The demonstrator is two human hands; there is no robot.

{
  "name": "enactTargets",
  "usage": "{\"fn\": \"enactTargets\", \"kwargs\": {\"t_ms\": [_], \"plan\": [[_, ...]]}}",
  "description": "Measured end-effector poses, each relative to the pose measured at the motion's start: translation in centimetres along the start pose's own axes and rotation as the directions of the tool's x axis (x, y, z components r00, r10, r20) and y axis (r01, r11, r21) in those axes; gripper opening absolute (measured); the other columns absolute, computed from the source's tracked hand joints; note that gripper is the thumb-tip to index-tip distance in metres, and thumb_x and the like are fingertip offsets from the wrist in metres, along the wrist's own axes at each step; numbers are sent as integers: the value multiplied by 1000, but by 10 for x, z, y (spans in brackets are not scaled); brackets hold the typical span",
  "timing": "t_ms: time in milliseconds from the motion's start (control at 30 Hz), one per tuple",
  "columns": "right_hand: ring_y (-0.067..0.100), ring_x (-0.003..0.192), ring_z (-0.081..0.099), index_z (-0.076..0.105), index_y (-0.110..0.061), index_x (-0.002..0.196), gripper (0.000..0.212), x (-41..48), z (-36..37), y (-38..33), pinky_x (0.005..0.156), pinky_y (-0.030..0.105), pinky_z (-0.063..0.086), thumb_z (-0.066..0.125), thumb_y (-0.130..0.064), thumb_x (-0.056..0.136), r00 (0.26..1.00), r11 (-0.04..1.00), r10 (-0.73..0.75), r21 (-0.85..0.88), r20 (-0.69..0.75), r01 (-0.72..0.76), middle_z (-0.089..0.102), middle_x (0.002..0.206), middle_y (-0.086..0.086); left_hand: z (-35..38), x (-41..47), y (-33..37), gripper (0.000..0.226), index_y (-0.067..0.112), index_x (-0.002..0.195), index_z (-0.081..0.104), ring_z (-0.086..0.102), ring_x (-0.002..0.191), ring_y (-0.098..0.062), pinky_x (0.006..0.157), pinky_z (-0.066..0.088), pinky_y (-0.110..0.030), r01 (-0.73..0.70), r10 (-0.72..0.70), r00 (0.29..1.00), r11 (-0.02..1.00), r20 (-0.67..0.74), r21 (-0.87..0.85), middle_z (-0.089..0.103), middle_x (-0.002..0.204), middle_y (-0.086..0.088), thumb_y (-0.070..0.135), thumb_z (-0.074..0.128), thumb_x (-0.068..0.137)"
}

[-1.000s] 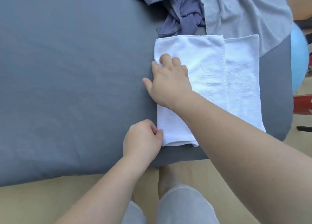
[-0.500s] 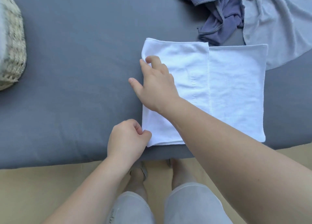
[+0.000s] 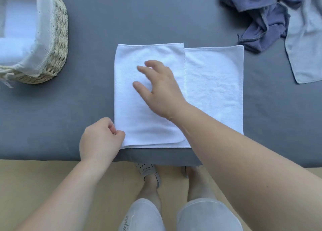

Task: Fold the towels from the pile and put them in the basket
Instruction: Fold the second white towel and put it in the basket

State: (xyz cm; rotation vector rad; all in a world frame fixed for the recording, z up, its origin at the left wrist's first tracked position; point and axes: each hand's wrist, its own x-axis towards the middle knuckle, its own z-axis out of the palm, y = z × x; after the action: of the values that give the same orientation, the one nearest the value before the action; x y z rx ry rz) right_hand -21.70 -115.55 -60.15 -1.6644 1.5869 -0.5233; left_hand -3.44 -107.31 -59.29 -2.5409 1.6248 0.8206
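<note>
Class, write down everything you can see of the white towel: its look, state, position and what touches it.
The white towel is soft, terry-like cloth with stitched hems. It lies flat on the grey surface, its near edge along the surface's front edge. Its left part is folded over rightwards, leaving a strip uncovered at the right. The left hand pinches its near left corner. The right hand, fingers spread, is over the folded flap, though contact is unclear.
</note>
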Motion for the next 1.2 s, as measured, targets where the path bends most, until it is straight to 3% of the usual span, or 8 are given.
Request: {"fn": "enactTargets", "kwargs": {"t_ms": [100,200,300,533,667,900,1033,1200], "plan": [[24,133,35,56,-20,139,47,-2,-32,33,111,39,33,56,-43,98,961,980,188,-25,-201,-197,42,145,2,6,-19,30,18,22,75,51,55,65,-19,59,49,-38,-160,166,985,981,51,-110,55,63,3,28,67,81],[20,130,37,51,-21,143,50,1,-59,62,109,34,35,55,-43,98,918,928,372,45,-136,-369,40,144,-1,32,-46,68,27,24,87,53,51,73,-15,66,46,-34,-428,440,891,897,112,-113,50,74,9,44,70,81],[20,131,40,52,-24,143,50,4,-72,74,108,38,39,55,-44,97,937,938,346,37,-51,-345,44,142,-5,66,-60,93,37,22,97,55,49,86,-19,71,43,-33,-568,558,807,823,193,-2,48,90,6,51,69,80],[18,137,28,51,-24,144,51,26,-71,64,110,39,37,55,-45,97,955,958,288,-33,68,-286,40,146,-7,88,-58,94,9,19,84,53,48,79,-22,64,45,-36,-534,523,831,846,190,5,48,81,5,20,62,80],[19,133,35,55,-14,139,49,30,-69,63,109,39,39,59,-40,97,958,960,280,12,68,-281,41,142,-5,83,-58,88,17,19,72,46,45,67,-19,56,42,-34,-534,539,822,842,184,-78,44,68,6,11,60,78],[4,85,63,57,-15,139,40,0,-108,39,75,12,46,60,-24,100,991,920,133,372,-12,-119,43,135,-11,41,-78,105,17,19,65,42,40,58,-19,46,38,-32,-579,597,801,791,40,-197,40,60,4,12,58,65],[-2,74,58,59,-15,135,42,-20,-145,48,78,14,47,68,-17,94,989,927,72,374,-129,-19,47,132,-8,35,-99,140,16,22,66,43,42,60,-17,48,39,-33,-636,665,745,732,52,-244,41,63,5,15,57,67],[-3,72,57,59,-14,135,47,-30,-163,109,71,9,44,71,-13,90,972,944,208,281,-108,-171,45,136,-10,90,-102,176,12,19,71,45,44,64,-20,51,39,-35,-641,666,716,746,209,-181,44,68,5,13,55,73]]}}
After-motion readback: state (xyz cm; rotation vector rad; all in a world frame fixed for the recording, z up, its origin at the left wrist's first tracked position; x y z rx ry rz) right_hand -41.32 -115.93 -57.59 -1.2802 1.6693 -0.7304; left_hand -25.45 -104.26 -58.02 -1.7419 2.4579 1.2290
